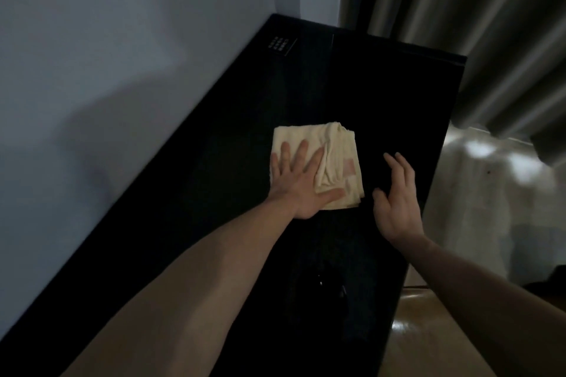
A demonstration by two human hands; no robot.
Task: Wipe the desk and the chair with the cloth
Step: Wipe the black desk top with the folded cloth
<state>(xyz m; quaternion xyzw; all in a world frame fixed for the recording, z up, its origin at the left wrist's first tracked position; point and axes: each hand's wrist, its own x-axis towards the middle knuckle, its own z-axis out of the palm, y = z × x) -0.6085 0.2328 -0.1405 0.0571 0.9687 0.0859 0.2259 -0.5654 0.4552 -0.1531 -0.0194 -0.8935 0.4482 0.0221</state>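
Two bare forearms reached in from the bottom edge, nearest the camera, over a dark worktop (232, 138) that ran along a pale wall (122, 55) toward grey curtains (459, 9).

The left hand (301, 184) lay flat on a folded cream cloth (333, 162), fingers straight and spread, palm pressing the cloth's near left part down onto the worktop. The right hand (396, 199) hovered just beside the cloth's right edge, fingers relaxed and apart, holding nothing; whether it touched the worktop could not be told.

The step in hand looked like wiping the worktop. To do it well, the flat palm would need to keep even pressure so the folded layers did not bunch, and the strokes should overlap and run out to the wall edge and the far corner, where a small printed label (281, 45) sat. The loose folds on the cloth's right side lay outside the palm and could drag or unfold, so the hand would do better centred on the cloth.

No chair was in view; that part appeared not yet begun.
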